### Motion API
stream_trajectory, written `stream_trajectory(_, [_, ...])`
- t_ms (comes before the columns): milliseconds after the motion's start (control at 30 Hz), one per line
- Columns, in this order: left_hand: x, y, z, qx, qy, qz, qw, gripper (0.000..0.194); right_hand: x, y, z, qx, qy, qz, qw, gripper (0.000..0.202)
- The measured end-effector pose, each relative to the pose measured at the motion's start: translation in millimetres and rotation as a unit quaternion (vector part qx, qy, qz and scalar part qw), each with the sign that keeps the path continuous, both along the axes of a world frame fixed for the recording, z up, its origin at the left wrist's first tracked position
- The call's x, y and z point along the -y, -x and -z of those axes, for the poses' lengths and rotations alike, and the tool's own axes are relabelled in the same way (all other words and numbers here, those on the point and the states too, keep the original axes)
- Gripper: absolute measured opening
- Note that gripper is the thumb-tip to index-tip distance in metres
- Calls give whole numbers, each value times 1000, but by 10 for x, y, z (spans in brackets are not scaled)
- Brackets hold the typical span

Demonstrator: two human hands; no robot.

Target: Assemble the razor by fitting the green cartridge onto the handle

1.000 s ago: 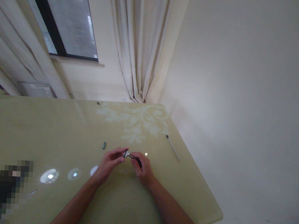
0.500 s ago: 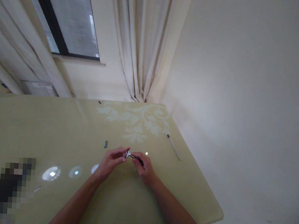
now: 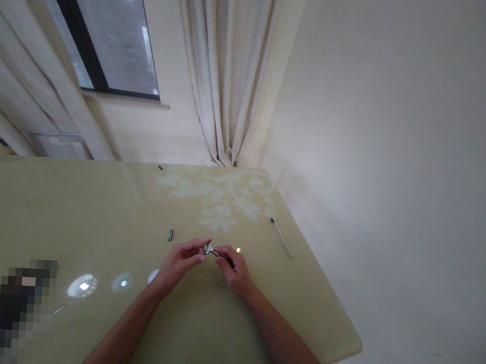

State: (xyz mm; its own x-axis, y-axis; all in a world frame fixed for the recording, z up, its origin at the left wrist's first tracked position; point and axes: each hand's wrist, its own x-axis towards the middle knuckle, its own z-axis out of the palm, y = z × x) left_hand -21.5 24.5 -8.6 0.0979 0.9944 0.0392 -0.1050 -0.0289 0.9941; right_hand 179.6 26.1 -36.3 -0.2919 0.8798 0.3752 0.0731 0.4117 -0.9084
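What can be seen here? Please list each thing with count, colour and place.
table: 1, yellowish green, lower half
razor-like tool: 1, dark and silvery, below centre
block: 1, dark green, left of tool
small piece: 1, black, table's far edge
stick: 1, white and dark, table's right side
window: 1, black-framed, upper left
curtains: 2, cream, beside window
walls: 2, pale, behind and right
blurred patch: 1, mostly black, lower left
left hand: 1, bare, at tool's head
right hand: 1, bare, holding tool's handle
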Motion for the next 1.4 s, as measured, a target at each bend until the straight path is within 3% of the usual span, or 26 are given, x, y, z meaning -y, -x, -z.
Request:
stream_trajectory(167, [-12, 42, 64, 13, 5, 3, 1000, 42, 29, 25, -42, 0, -5, 7, 1000, 24])
stream_trajectory(400, [11, 66, 47, 32, 13, 13, 999, 44, 42, 34, -93, -2, -24, -4, 1000, 24])
stream_trajectory(533, [20, 78, 49, 30, 13, 28, 999, 53, 35, 7, -91, 20, -25, 5, 999, 25])
stream_trajectory(833, [23, 106, 59, -23, 19, 21, 999, 47, 4, 9, -101, 15, -3, -15, 1000, 24])
stream_trajectory(1000, [-55, 69, 197, -80, -9, -22, 997, 42, -39, 29, -39, 32, 38, 13, 999, 24])
stream_trajectory(1133, [-94, 86, 166, -130, -33, -14, 991, 46, -35, 48, -8, 50, 75, 42, 995, 23])
stream_trajectory(1200, [-122, 165, 118, -148, -47, -48, 987, 52, -48, 91, -1, 53, 88, 68, 992, 24])
stream_trajectory(1267, [-165, 299, 94, -194, -51, -121, 972, 52, -98, 181, -3, 76, 80, 107, 988, 25])
stream_trajectory(1400, [-257, 612, 178, -368, -45, -244, 896, 49, -336, 516, -52, 177, 72, 140, 971, 16])
